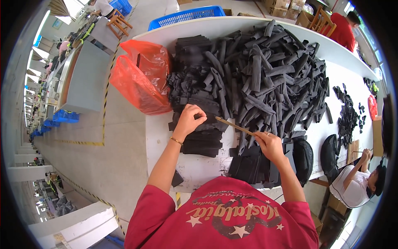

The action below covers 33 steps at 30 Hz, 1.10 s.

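My right hand (270, 146) is closed around one end of a thin, flat brown stick (235, 125), which looks wooden. The stick points left, toward my left hand (191, 119). The left fingers are curled together over black fabric pieces; whether a piece is between them is hidden. Beneath and in front of that hand lie flat stacks of black pieces (202, 145). A big heap of rolled black fabric strips (271, 79) fills the table beyond my right hand. More flat black pieces (251, 168) lie close to my body.
A red plastic bag (143, 79) stands at the table's left edge, and a blue basket (186, 16) behind its far edge. Small black pieces (348, 116) are scattered at the right. A co-worker in white (356, 182) sits lower right; another in red (343, 33) is far right.
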Available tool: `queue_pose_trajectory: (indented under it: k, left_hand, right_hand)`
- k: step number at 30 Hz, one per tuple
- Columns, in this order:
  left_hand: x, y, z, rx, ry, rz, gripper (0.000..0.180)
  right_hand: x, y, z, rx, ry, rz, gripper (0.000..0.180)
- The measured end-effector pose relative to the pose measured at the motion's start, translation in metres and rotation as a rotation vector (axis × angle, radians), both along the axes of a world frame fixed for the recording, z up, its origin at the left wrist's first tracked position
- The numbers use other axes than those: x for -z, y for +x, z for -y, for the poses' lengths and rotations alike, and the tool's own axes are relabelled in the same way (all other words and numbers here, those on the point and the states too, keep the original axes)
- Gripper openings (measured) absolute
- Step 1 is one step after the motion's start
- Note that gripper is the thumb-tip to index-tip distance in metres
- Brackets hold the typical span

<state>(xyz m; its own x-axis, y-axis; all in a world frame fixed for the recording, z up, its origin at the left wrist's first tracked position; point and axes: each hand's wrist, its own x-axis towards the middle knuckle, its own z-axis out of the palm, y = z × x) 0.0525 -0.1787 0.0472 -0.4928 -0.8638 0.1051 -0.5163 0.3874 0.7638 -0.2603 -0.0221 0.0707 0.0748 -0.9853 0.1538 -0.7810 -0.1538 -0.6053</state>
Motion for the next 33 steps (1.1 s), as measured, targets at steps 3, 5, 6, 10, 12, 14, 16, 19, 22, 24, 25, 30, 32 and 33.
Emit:
queue_pose_trajectory:
  k: [3, 5, 6, 10, 12, 14, 16, 19, 22, 24, 25, 30, 32, 33]
  left_hand:
    - [0.000, 0.000, -0.009, 0.014, -0.136, -0.038, 0.007]
    - [0.001, 0.001, -0.013, 0.015, -0.161, -0.022, 0.006]
    - [0.001, 0.002, -0.015, 0.016, -0.180, -0.004, 0.006]
    - [-0.002, 0.004, -0.023, 0.009, -0.226, 0.018, 0.007]
    - [-0.007, 0.004, -0.026, 0.031, -0.244, 0.022, 0.007]
    - [-0.010, 0.005, -0.029, 0.029, -0.253, 0.025, 0.007]
    - [-0.013, 0.006, -0.030, 0.025, -0.262, 0.029, 0.007]
    - [-0.014, 0.006, -0.031, 0.017, -0.255, 0.000, 0.007]
    - [-0.020, 0.000, -0.039, 0.016, -0.280, -0.007, 0.007]
    - [-0.029, -0.018, -0.053, 0.058, -0.367, 0.044, 0.006]
    - [-0.034, -0.029, -0.064, 0.110, -0.423, 0.051, 0.004]
    - [-0.055, -0.050, -0.102, -0.252, -0.622, -0.179, 0.024]
    - [-0.041, -0.047, -0.101, -0.507, -0.104, -0.821, 0.037]
    - [-0.035, -0.043, -0.102, -0.480, 0.298, -1.148, 0.037]
  right_hand:
    - [-0.007, 0.000, -0.008, 0.009, -0.002, -0.007, 0.013]
    - [-0.011, 0.001, -0.012, 0.009, -0.028, -0.006, 0.013]
    - [-0.013, 0.002, -0.014, 0.008, -0.047, -0.004, 0.013]
    - [-0.023, 0.003, -0.020, 0.018, -0.023, 0.002, 0.013]
    - [-0.024, 0.003, -0.021, 0.010, -0.029, 0.012, 0.013]
    - [-0.027, 0.005, -0.022, 0.003, -0.026, 0.003, 0.013]
    - [-0.027, 0.006, -0.023, -0.005, -0.021, -0.005, 0.013]
    - [-0.023, 0.006, -0.024, -0.043, -0.051, -0.027, 0.013]
    - [-0.020, 0.015, -0.022, -0.053, -0.021, -0.064, 0.014]
    - [-0.009, 0.031, -0.015, -0.104, -0.051, 0.004, 0.016]
    - [-0.008, 0.046, -0.013, -0.078, -0.004, 0.107, 0.019]
    - [0.006, 0.086, -0.011, 0.058, 0.226, 0.520, 0.021]
    - [0.007, 0.095, -0.013, 0.042, 0.278, 0.552, 0.021]
    - [0.008, 0.102, -0.017, 0.029, 0.336, 0.583, 0.021]
